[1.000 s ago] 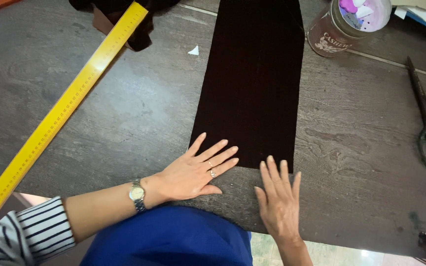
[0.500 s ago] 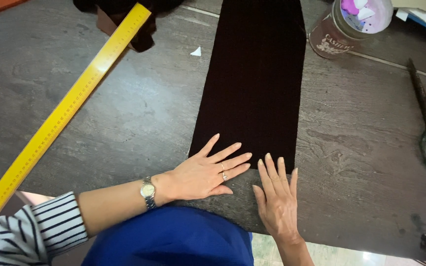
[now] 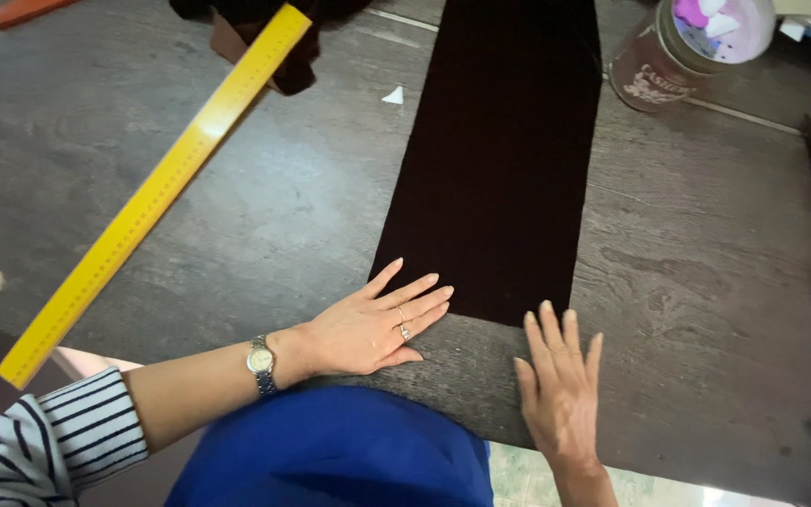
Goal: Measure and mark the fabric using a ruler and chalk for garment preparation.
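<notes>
Resting flat and spread (fingers apart), left hand (image 3: 368,329) and right hand (image 3: 560,394) meet the dark cloth (image 3: 499,160).

Both hands are laid flat, palms down, fingers spread: left hand (image 3: 368,324) angled rightward, right hand (image 3: 560,390) pointed forward.

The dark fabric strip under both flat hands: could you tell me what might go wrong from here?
1. The left hand and right hand touch only the near end of the dark fabric strip, so the far end could skew or wrinkle unnoticed.
2. The yellow ruler juts past the table edge; an arm might knock it off.
3. The jar stands close beside the strip and could be nudged.
</notes>
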